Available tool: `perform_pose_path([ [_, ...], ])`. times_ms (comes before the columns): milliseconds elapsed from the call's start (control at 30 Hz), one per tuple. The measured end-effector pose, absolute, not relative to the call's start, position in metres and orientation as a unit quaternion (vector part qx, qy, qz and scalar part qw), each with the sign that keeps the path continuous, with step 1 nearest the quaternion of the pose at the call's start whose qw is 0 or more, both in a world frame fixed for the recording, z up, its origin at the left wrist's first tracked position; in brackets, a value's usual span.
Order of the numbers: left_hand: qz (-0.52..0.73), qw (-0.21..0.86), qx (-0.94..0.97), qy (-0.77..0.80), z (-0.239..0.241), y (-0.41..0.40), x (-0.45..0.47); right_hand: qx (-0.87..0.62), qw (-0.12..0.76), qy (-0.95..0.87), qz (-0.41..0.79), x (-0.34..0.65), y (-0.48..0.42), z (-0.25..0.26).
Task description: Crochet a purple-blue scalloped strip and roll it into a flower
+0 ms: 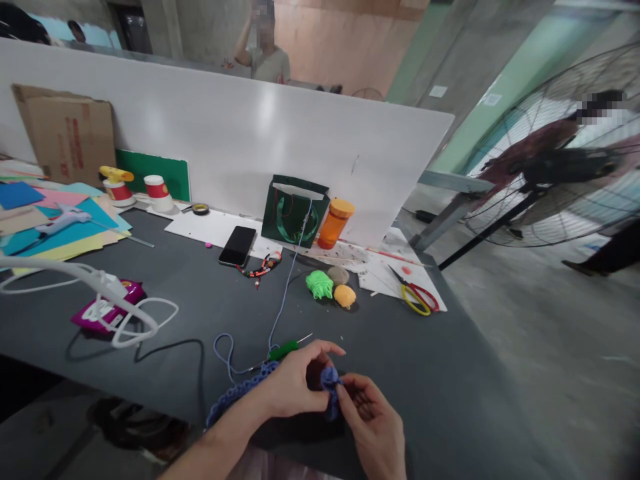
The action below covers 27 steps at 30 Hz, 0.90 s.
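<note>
Between my two hands is a small bunched end of blue crochet work. My left hand holds it from the left, thumb below and index finger stretched out above. From the right, my right hand pinches the same piece, its fingers curled. More of the blue crochet chain runs out to the left, partly hidden behind my left forearm. A green-handled crochet hook lies on the table just beyond my left hand. Blue yarn trails from the crochet work up into a dark green paper bag.
Green, grey and orange yarn balls lie mid-table. Scissors rest at the right, near an orange bottle. A black phone, a beaded string and a purple packet under white cable lie left. A large fan stands right.
</note>
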<state>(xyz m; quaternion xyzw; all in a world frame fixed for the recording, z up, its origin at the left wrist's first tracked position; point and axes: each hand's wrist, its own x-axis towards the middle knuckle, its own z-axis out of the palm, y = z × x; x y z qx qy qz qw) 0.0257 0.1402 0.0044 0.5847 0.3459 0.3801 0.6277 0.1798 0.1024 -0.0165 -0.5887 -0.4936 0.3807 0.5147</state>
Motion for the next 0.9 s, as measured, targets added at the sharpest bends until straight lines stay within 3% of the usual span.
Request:
perform_pose_path([
  [367,0.371,0.673,0.53,0.359,-0.001,0.141,0.026,-0.591,0.479,-0.606,0.232,0.192,0.097,-0.033],
  [567,0.402,0.66,0.524,0.359,-0.001,0.141,0.03,-0.517,0.516,-0.661,0.172,0.189,0.097,-0.031],
  [733,0.429,0.63,0.537,0.362,0.003,0.138,0.03,-0.506,0.534,-0.655,0.173,0.184,0.099,-0.029],
  [900,0.436,0.616,0.55,0.358,0.008,0.137,0.028,-0.535,0.525,-0.613,0.25,0.188,0.097,-0.025],
])
